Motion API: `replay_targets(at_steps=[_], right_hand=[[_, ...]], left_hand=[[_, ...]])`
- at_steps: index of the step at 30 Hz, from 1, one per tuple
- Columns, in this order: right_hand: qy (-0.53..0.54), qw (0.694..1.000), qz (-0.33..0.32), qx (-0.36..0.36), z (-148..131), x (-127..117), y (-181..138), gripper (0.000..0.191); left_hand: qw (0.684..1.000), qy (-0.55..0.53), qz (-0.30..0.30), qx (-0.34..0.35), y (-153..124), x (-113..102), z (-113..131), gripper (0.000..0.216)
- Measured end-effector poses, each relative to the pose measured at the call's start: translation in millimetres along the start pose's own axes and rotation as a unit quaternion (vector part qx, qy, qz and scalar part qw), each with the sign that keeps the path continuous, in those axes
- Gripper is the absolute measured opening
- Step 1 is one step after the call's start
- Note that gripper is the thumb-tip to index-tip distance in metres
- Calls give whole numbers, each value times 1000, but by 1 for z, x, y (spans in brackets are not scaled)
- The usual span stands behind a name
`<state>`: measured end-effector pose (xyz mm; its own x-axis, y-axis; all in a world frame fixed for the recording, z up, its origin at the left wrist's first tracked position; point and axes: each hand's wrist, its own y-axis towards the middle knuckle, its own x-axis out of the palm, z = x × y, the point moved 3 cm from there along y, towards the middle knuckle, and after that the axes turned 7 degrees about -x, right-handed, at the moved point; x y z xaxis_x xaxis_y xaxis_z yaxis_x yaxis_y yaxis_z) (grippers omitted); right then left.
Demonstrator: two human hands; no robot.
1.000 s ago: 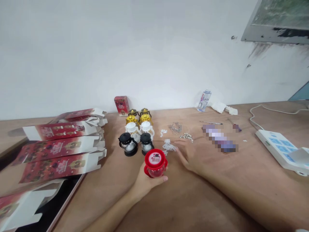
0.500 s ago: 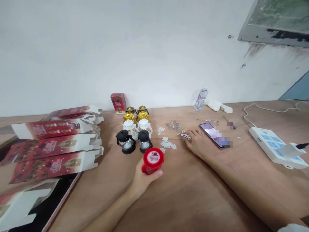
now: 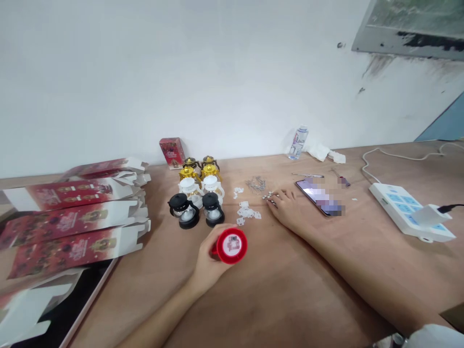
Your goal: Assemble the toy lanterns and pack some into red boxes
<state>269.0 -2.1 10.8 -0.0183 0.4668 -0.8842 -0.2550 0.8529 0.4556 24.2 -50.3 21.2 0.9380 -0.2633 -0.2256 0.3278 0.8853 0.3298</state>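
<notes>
My left hand [image 3: 208, 257] is wrapped round a small red lantern [image 3: 239, 258], whose round base with a pale centre faces up at me. My right hand [image 3: 286, 209] lies on the table with its fingers spread over a little pile of button cells [image 3: 268, 195], covering most of them. Left of it are loose white plastic pieces [image 3: 246, 211] and a heap of small metal wire pieces [image 3: 256, 183]. Beyond my left hand stand small lanterns in pairs: black [image 3: 213, 212], white [image 3: 211, 186], gold [image 3: 210, 171] and bronze at the back.
Flattened red-and-white boxes [image 3: 68, 220] are stacked on the left, and one upright red box [image 3: 172, 153] stands by the wall. To the right are a phone [image 3: 319, 195], a screwdriver [image 3: 340, 178], a power strip [image 3: 408, 210] with its cord, a bottle [image 3: 298, 143] and tissue [image 3: 319, 152].
The red lantern has tipped so its base faces me more directly. My right hand has slid further over the button cells. The whole view has shifted slightly.
</notes>
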Motion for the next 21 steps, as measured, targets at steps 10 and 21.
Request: replay_targets(at_steps=[10, 21], right_hand=[[86, 976, 186, -76, -3, -2, -5, 16], [336, 869, 319, -171, -82, -58, -46, 17]], left_hand=[[1000, -6, -24, 7, 1, 0, 1, 45], [999, 46, -19, 18, -4, -6, -3, 49]])
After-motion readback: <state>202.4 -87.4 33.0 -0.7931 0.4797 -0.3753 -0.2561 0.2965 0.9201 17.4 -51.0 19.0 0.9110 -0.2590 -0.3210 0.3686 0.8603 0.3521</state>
